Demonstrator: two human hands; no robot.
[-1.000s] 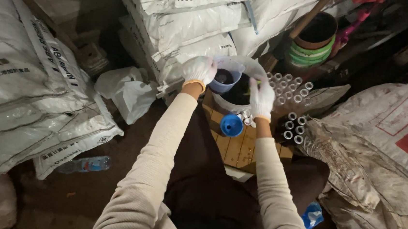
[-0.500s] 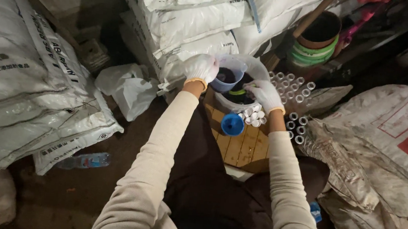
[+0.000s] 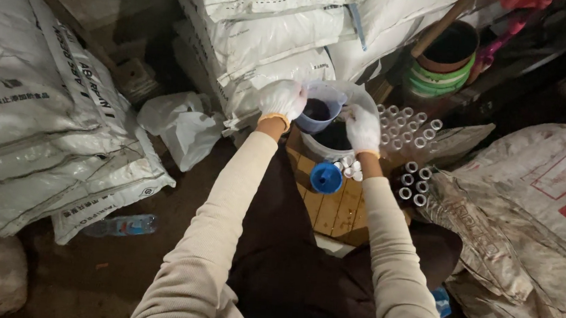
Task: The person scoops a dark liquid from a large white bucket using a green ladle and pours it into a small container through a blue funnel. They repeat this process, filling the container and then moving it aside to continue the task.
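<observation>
Over a small wooden worktop (image 3: pixel 336 210) of pale slats, between heaps of white sacks (image 3: pixel 266 36), both gloved hands meet at a bucket. The left hand (image 3: pixel 282 98), in a thin white glove with an orange cuff, is closed round a small blue-grey cup (image 3: pixel 317 114); its fingers wrap the near side of the cup, which is held above the worktop, just beside the bucket's left rim. The cup is round, smooth-walled and filled with something dark, the surface lying almost level with its lip. The right hand (image 3: pixel 363 128), gloved the same way, rests on the rim of the white bucket (image 3: pixel 331 139) with its fingers curled over the edge; whether they truly grip it cannot be told. The bucket stands at the far end of the worktop and also shows a dark filling, with a clear plastic liner (image 3: pixel 342 93) rising loosely behind it.

Just below the right hand lies a small cluster of white caps (image 3: pixel 349 169), and beside them, to the left, a blue funnel (image 3: pixel 326 178) sits mouth-up on the slats. To the right, rows of small upright tubes (image 3: pixel 416 132) with open round mouths stand close together. A clear plastic bottle (image 3: pixel 123 224) lies on the dirt floor at the left, near the sacks.
</observation>
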